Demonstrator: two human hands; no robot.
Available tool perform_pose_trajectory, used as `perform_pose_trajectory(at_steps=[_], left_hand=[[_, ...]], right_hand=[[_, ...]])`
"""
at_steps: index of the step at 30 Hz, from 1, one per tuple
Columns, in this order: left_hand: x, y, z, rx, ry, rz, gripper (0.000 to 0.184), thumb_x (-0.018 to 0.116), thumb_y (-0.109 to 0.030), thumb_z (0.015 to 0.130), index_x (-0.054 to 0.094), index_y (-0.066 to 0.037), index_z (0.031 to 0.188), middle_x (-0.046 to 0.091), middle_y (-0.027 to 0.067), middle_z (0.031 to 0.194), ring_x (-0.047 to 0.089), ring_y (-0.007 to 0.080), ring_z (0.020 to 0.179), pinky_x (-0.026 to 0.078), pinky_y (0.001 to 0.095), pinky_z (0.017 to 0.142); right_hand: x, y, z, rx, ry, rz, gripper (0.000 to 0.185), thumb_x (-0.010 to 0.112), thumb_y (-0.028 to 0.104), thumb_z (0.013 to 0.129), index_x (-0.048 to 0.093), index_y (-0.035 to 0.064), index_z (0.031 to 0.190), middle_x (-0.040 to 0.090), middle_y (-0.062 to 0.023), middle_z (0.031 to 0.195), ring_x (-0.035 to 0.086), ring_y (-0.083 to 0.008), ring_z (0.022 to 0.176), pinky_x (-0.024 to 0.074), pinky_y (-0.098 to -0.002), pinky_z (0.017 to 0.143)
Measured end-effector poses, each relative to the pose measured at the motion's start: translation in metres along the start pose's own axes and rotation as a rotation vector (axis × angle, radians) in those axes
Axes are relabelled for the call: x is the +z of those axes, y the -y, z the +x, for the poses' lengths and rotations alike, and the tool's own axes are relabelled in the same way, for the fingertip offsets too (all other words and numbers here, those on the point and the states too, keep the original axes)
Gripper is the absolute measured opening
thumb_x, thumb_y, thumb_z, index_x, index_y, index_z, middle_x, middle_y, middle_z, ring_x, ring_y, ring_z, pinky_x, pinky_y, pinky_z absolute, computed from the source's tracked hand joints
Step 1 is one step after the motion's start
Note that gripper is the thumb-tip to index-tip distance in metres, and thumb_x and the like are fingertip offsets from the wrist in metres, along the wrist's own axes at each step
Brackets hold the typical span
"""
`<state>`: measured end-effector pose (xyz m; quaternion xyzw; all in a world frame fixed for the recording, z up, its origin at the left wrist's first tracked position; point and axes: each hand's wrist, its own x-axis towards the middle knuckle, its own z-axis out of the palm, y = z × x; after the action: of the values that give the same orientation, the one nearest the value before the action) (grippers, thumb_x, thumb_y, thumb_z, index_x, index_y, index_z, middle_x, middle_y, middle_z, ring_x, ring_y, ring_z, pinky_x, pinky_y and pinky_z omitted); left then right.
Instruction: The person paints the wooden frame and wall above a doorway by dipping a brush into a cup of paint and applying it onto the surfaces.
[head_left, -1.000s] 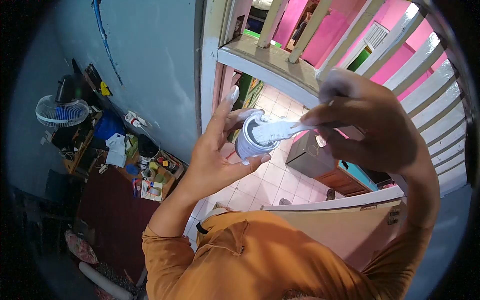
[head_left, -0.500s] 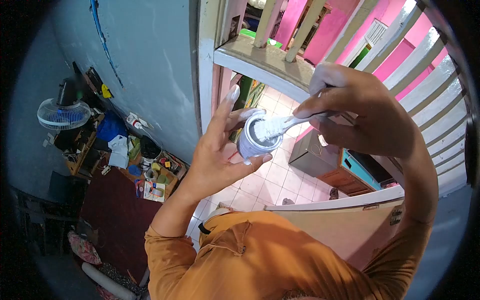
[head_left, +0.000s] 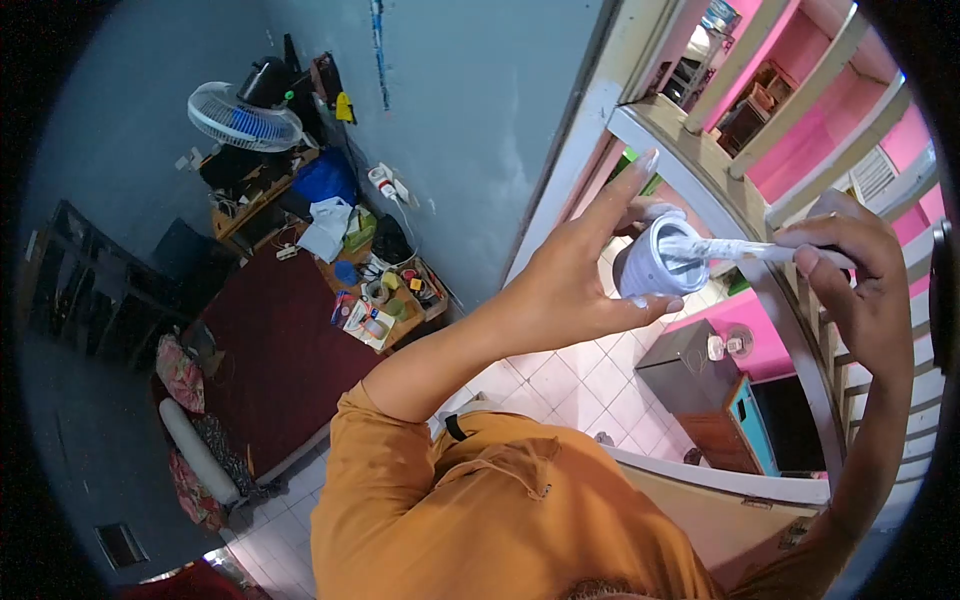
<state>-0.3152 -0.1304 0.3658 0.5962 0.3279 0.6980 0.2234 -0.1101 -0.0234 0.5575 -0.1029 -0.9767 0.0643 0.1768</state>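
Note:
My left hand (head_left: 570, 275) is closed around a small paint can (head_left: 640, 272), thumb on the near side and fingers on the far side. The can leans with its open mouth toward the right. White paint coats its rim and smears my fingertips. My right hand (head_left: 855, 275) grips the handle of a paintbrush (head_left: 735, 250), which is also covered in white paint. The brush's bristle end is inside the can's mouth and mostly hidden there.
A slatted wooden railing (head_left: 745, 175) and door frame stand close beyond my hands. Left of them is a grey-blue wall (head_left: 490, 120). A fan (head_left: 245, 118), a cluttered low table (head_left: 400, 325) and a dark red mattress (head_left: 275, 345) lie further left. A grey cabinet (head_left: 685, 365) stands below.
My view has turned left, so the room appears further right. The brush has gone deeper into the can, its bristles now mostly hidden, and my right hand holds it further from the rim.

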Motion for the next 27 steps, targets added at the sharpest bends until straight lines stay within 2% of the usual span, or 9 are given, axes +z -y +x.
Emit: perform_pose_trajectory(at_steps=[1,5,6,8,12,14,15,21,27], left_hand=[[-0.004,-0.007,0.002,-0.006,-0.011,0.109,0.112,0.086,-0.004,0.075,0.013,-0.005,0.160,0.051,0.0187,0.138,0.051,0.0268,0.130,0.037,0.0416,0.113],[-0.011,-0.013,0.012,-0.009,-0.068,0.164,0.110,0.088,-0.011,0.074,0.018,-0.002,0.158,0.053,0.0183,0.137,0.052,0.0261,0.129,0.037,0.0412,0.113],[-0.014,-0.012,0.016,-0.007,-0.068,0.169,0.110,0.088,-0.011,0.074,0.018,-0.002,0.158,0.053,0.0183,0.137,0.052,0.0261,0.129,0.037,0.0412,0.113],[-0.016,-0.009,0.022,0.070,-0.080,0.244,0.108,0.086,-0.021,0.076,0.018,0.003,0.156,0.059,0.0197,0.127,0.062,0.0281,0.114,0.047,0.0406,0.105],[-0.016,-0.021,0.030,-0.034,-0.081,0.215,0.107,0.086,-0.018,0.075,0.020,0.003,0.156,0.060,0.0200,0.125,0.061,0.0266,0.113,0.046,0.0392,0.104],[-0.017,-0.018,0.036,0.016,-0.105,0.190,0.106,0.087,-0.015,0.074,0.021,0.004,0.155,0.059,0.0214,0.126,0.061,0.0263,0.113,0.046,0.0375,0.104],[-0.017,-0.020,0.039,0.035,-0.083,0.172,0.106,0.087,-0.015,0.074,0.021,0.004,0.155,0.059,0.0214,0.126,0.061,0.0263,0.113,0.046,0.0375,0.104],[-0.019,-0.031,0.045,-0.013,-0.176,0.129,0.106,0.087,-0.015,0.074,0.021,0.006,0.154,0.057,0.0234,0.131,0.058,0.0271,0.119,0.045,0.0366,0.104],[-0.026,-0.037,0.055,0.057,-0.136,0.166,0.108,0.088,-0.021,0.073,0.021,0.011,0.153,0.055,0.0267,0.134,0.059,0.0297,0.120,0.045,0.0396,0.106]], right_hand=[[-0.001,-0.003,0.001,0.021,-0.024,0.018,0.016,0.068,0.010,0.084,0.073,-0.0001,0.095,0.061,-0.0080,0.080,0.059,-0.0176,0.073,0.0444,-0.0283,0.065],[-0.006,-0.002,0.006,0.284,-0.033,0.266,0.022,0.065,0.020,0.093,0.071,-0.0008,0.095,0.061,-0.0034,0.076,0.057,-0.0087,0.068,0.0417,-0.0246,0.056],[-0.007,-0.005,0.006,0.280,-0.036,0.267,0.022,0.065,0.020,0.093,0.071,-0.0008,0.095,0.061,-0.0034,0.076,0.057,-0.0087,0.068,0.0417,-0.0246,0.056],[-0.010,-0.015,0.006,0.342,-0.060,0.299,0.024,0.065,0.023,0.094,0.072,-0.0001,0.095,0.059,-0.0013,0.070,0.055,-0.0076,0.062,0.0396,-0.0230,0.052],[-0.014,-0.009,0.007,0.380,-0.183,0.181,0.027,0.065,0.026,0.095,0.073,-0.0005,0.095,0.060,-0.0005,0.068,0.052,-0.0063,0.057,0.0385,-0.0220,0.051],[-0.018,0.000,0.009,0.549,-0.124,0.401,0.029,0.064,0.027,0.096,0.074,-0.0004,0.096,0.062,-0.0002,0.069,0.051,-0.0042,0.054,0.0363,-0.0200,0.048],[-0.020,-0.011,0.010,0.487,-0.091,0.414,0.029,0.063,0.027,0.096,0.074,-0.0005,0.097,0.062,0.0006,0.068,0.051,-0.0028,0.052,0.0345,-0.0190,0.046],[-0.021,-0.016,0.004,0.576,-0.152,0.611,0.026,0.060,0.023,0.097,0.071,-0.0002,0.099,0.062,-0.0002,0.067,0.050,-0.0030,0.049,0.0314,-0.0184,0.042],[-0.011,-0.013,0.006,0.590,-0.262,0.789,0.026,0.060,0.025,0.098,0.066,0.0010,0.093,0.055,0.0012,0.064,0.042,-0.0035,0.045,0.0271,-0.0187,0.039]])
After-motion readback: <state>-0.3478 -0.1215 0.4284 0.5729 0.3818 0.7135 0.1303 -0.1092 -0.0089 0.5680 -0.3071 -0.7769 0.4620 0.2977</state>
